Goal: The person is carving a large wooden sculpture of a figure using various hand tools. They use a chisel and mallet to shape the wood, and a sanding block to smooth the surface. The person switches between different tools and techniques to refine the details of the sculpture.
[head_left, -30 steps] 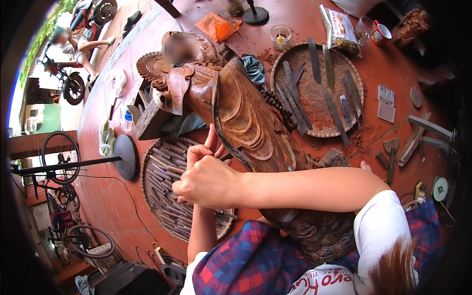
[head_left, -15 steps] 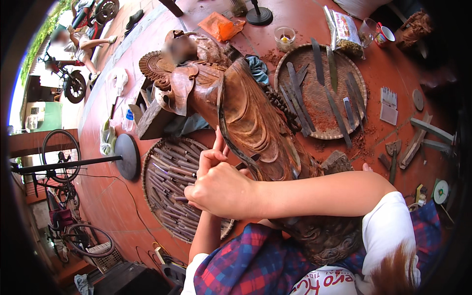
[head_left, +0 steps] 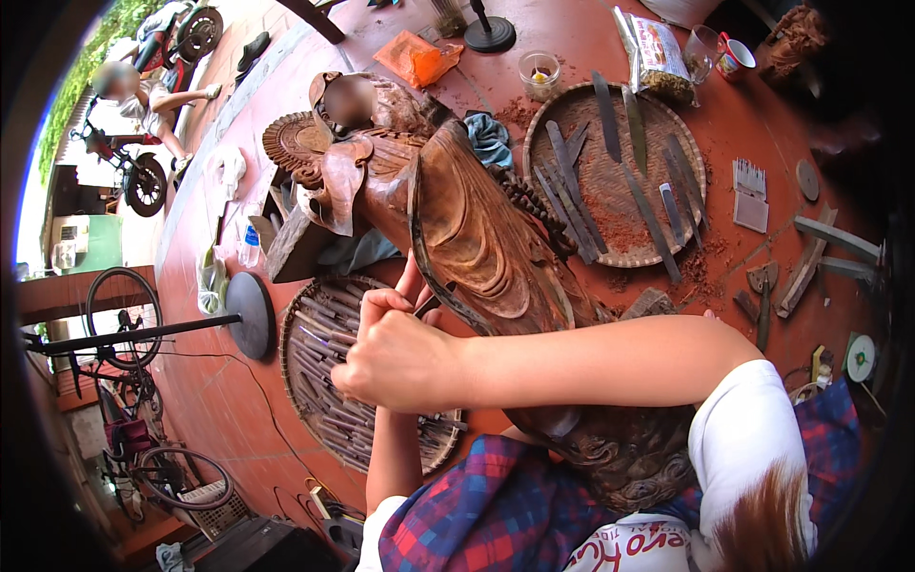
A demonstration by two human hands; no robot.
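Several rows of red tiles make up the floor [head_left: 224, 391] of this workspace, which opens to daylight past its left edge. Out there stand two motorbikes [head_left: 146, 184], with one seated person [head_left: 143, 103] beside them; nearer is one bicycle [head_left: 112, 405]. Next rightward come one clear bottle [head_left: 249, 246] and one round black base [head_left: 250, 316] bearing a pole. One shallow round basket [head_left: 289, 367] follows, filled with dozens of wooden-handled chisels [head_left: 319, 353], too many to count.

Over its right rim, the left hand [head_left: 384, 303] has its fingers partly bent; the right hand [head_left: 400, 362] is closed just in front of it. One thin dark blade [head_left: 428, 304] pokes out beyond them; which hand grips it, I cannot tell. Touching or just beside the fingers is one carved wooden statue [head_left: 486, 229], slanting across the middle of the floor.

Further right, a second basket [head_left: 624, 261] holds roughly ten flat metal blades [head_left: 651, 224], overlapping. Toward the floor's far right corner are one printed plastic bag [head_left: 658, 57], one drinking glass [head_left: 702, 55] and one red-and-white mug [head_left: 734, 59].
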